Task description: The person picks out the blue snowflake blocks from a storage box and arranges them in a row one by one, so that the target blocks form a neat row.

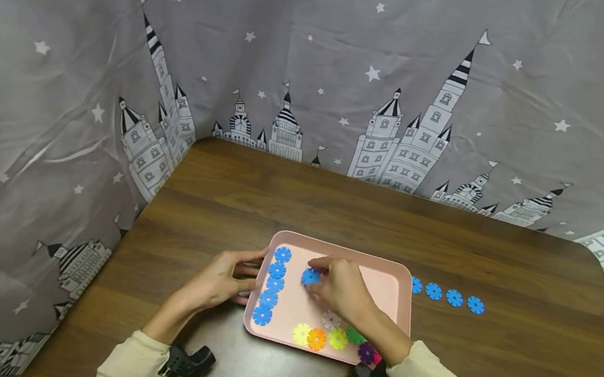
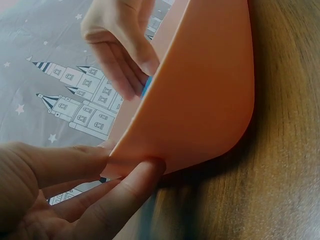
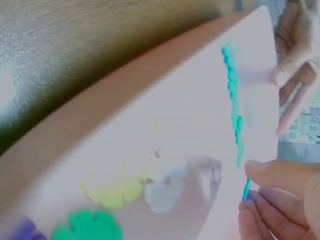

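Right wrist shows the pinched disc (image 3: 247, 189) edge-on (head, its face).

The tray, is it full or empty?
Neither: the tray is partly filled. Blue discs line its left side, other-coloured discs lie along its near edge, and bare floor shows between.

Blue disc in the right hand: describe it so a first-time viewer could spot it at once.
On the brown table is a pink tray. Inside it, just right of the column of blue discs, is a single blue disc with a notched edge. Unlike those blue neighbours, it is pinched by the right hand.
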Demonstrator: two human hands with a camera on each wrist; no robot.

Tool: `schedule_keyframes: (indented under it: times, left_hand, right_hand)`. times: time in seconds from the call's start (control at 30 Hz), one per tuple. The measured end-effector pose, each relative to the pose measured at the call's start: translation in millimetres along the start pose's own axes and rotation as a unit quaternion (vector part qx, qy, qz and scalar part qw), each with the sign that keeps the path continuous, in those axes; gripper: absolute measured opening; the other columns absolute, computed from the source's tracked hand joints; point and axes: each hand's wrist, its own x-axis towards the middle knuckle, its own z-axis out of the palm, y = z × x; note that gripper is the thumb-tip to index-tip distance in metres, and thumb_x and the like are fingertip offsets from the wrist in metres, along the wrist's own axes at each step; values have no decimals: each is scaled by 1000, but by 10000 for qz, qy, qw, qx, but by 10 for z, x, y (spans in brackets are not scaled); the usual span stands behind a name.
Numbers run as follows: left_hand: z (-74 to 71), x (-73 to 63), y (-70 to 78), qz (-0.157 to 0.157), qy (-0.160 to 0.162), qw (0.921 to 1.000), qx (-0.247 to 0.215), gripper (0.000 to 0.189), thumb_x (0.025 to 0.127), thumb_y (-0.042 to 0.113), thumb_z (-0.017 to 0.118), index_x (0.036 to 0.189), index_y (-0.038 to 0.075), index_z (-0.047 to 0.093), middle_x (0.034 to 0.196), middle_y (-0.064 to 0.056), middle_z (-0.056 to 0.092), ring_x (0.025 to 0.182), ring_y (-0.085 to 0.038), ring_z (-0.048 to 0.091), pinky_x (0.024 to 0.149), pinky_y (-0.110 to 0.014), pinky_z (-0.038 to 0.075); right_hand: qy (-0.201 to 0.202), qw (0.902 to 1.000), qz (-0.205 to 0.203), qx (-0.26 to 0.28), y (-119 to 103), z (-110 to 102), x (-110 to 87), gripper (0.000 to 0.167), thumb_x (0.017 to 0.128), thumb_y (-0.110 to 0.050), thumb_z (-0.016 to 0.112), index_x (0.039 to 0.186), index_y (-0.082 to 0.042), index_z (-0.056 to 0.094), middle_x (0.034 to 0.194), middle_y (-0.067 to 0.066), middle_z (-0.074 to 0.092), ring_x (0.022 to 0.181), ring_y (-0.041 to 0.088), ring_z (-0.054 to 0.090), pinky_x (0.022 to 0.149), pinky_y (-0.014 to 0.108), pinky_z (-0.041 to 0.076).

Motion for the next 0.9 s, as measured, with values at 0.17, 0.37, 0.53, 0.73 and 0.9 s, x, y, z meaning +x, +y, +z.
schedule_keyframes:
  times: [0.17,0.37,0.53,0.73,0.9]
  left_hand:
    - [20,29,7,33,-53,10000,13,61,91,-13,58,147,-5,38,132,-34,51,112,-41,59,66,-42,62]
    - [64,82,28,11,-87,10000,40,61,90,-13,59,147,-4,38,131,-34,52,112,-40,60,67,-42,62]
    - [74,101,38,46,-104,9999,90,61,91,-12,59,148,-3,38,133,-33,51,112,-40,59,65,-42,62]
    - [27,61,21,45,24,9997,222,62,90,-12,61,148,-3,39,136,-31,50,112,-40,60,64,-41,62]
    - [15,47,7,77,-6,9997,245,63,90,-11,61,148,-3,38,136,-32,49,112,-40,60,63,-41,62]
  right_hand:
    - [225,9993,286,106,30,-180,-50,33,73,1,82,105,4,74,103,11,73,87,21,67,78,34,60]
    - [560,9969,556,-44,208,-437,-184,35,74,-4,83,108,0,75,100,8,74,90,24,68,75,36,59]
    - [952,9925,647,-409,421,-670,-325,34,74,-4,83,107,0,75,98,11,74,88,26,69,70,36,59]
    - [1281,9874,807,-453,652,-898,-473,35,75,-1,80,109,3,73,98,15,73,86,26,69,70,35,59]
    - [1552,9799,1108,-593,853,-1089,-653,36,76,-3,80,111,2,72,98,16,73,87,29,69,69,37,58]
